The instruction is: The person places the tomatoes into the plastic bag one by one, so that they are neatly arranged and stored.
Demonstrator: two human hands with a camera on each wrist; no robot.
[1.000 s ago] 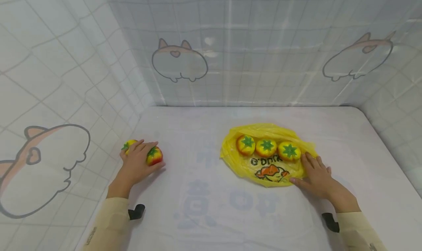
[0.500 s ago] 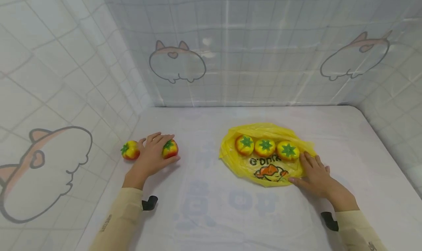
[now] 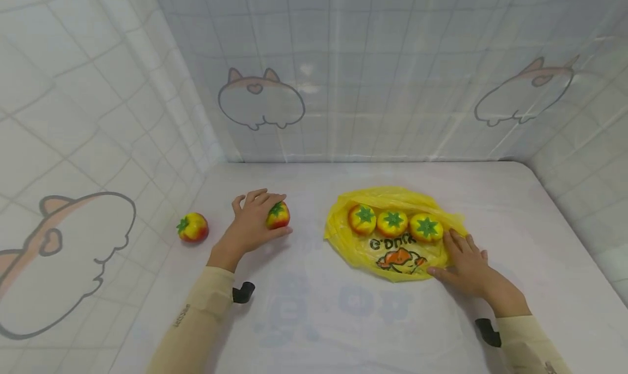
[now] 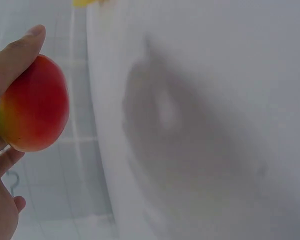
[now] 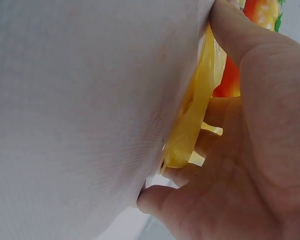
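A yellow bag (image 3: pixel 350 248) reads "DUCK" after an unclear character; the left sleeve (image 3: pixel 206 297) and tabletop (image 3: pixel 314 344) carry illegible lettering.

The held fruit (image 3: pixel 278 216) is glossy red blending through orange to yellow-green, with a green leaf top. The lone fruit (image 3: pixel 195 228) runs from yellow into red and bears green leaves. The three fruits (image 3: pixel 392 223) are yellow edged with orange-red, each marked by a green star. The bag (image 3: pixel 343 243) is translucent yellow, printed with black lettering and an orange-and-black cartoon face. Pale blue-grey characters fade into the whitish tabletop (image 3: pixel 314 338). The walls (image 3: pixel 392 25) are pale grey, gridded like tiles, with dark-outlined cartoon animals in white and peach. The sleeves (image 3: pixel 193 330) are beige with small dark lettering.
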